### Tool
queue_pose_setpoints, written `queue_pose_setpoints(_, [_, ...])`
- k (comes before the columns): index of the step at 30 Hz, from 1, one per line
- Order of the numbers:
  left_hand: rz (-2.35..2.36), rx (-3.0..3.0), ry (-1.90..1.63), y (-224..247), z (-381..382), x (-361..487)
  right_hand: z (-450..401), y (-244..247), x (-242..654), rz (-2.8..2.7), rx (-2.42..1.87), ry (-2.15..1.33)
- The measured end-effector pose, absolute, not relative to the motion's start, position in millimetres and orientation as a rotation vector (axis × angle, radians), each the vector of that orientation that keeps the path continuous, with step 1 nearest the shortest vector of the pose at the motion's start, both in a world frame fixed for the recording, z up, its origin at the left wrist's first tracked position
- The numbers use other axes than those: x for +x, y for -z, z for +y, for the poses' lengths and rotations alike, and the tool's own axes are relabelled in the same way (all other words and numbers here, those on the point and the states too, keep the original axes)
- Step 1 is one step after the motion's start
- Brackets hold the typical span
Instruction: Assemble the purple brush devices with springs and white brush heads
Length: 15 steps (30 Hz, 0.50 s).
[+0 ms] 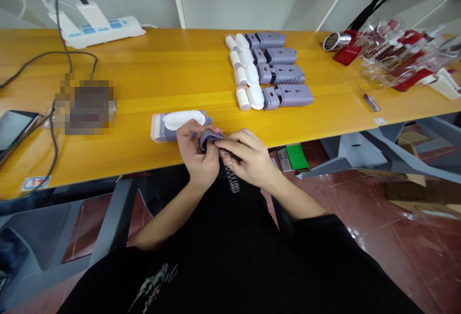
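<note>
Both bare hands were working just over the front edge of a yellow wooden table (169, 71). The left hand (194, 153) was nearly closed, its fingers curled around a small lilac-grey plastic piece (211, 138). The right hand (248, 155) was partly closed, reaching in from the other side, with its fingertips (218, 144) pinched at the top of a steel coil spring (228, 170). The spring hung between the hands and past the table's front edge. Its top end was hidden behind the fingers, so I couldn't tell whether it sat inside the grey piece. On the table, just beside the left hand, lay a lilac-grey housing (162, 129) with a white oval part (182, 119) on top. Toward the table's back edge, four more lilac-grey housings (286, 97) lay in a column, with white caps (243, 99) and oval parts beside them. Near the table's right end were a small red-handled screwdriver (369, 99) and clear plastic trays (399, 54) holding red parts. Near its left end were a dark phone (14, 129), a black cable (63, 54), a white power strip (97, 26) and a pixelated object, too blurred to tell.
</note>
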<state>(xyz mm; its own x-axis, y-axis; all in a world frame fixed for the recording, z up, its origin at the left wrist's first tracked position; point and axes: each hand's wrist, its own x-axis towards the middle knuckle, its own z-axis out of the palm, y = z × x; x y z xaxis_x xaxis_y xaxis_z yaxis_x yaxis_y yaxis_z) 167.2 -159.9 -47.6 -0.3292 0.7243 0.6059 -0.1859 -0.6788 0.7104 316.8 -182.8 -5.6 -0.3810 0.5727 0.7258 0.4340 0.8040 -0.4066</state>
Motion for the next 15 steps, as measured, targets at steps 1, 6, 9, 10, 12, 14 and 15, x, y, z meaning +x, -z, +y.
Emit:
queue_pose_setpoints(1, [0.716, 1.328, -2.041, 46, -161, 166, -183, 6, 316, -2.021, -0.751, -0.146])
queue_pose_setpoints(6, [0.723, 1.343, -2.049, 45, -162, 164, -183, 10, 316, -2.002, -0.805, -0.246])
queue_pose_setpoints(9, [0.773, 1.372, -2.024, 49, -159, 162, -181, 13, 319, -2.027, -0.839, -0.337])
queue_pose_setpoints(10, [0.788, 1.388, -1.999, 50, -158, 161, -180, 14, 319, -2.023, -0.848, -0.336])
queue_pose_setpoints(12, [0.805, 1.439, -1.932, 51, -156, 156, -178, 14, 320, -2.012, -0.849, -0.328])
queue_pose_setpoints(14, [0.819, 1.519, -1.841, 49, -156, 149, -178, 15, 321, -2.003, -0.843, -0.326])
queue_pose_setpoints(15, [0.836, 1.571, -1.781, 46, -156, 145, -178, 14, 321, -2.002, -0.844, -0.328])
